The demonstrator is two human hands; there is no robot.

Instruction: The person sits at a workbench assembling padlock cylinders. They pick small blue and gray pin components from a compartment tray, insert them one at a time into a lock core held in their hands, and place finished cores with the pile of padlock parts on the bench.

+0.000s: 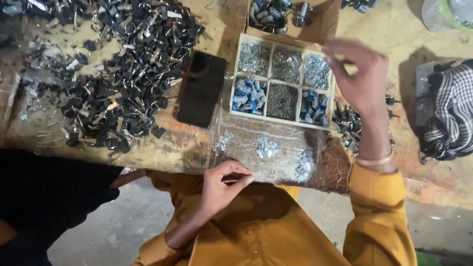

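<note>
The workbench (162, 152) holds one six-compartment tray (283, 81) and one phone (201, 88); both hands' fingers (241, 180) pinch together.

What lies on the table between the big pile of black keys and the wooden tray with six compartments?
In the head view, a black phone lies face up between the pile of black keys and the wooden tray, close beside the tray's left wall.

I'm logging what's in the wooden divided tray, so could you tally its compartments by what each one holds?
In the wooden divided tray:
Compartments of blue-and-silver small parts: 2
Compartments of bright silver metal bits: 3
Compartments of fine dark grey pins: 1
Total: 6 compartments
The right hand hovers over the tray's right edge.
</note>
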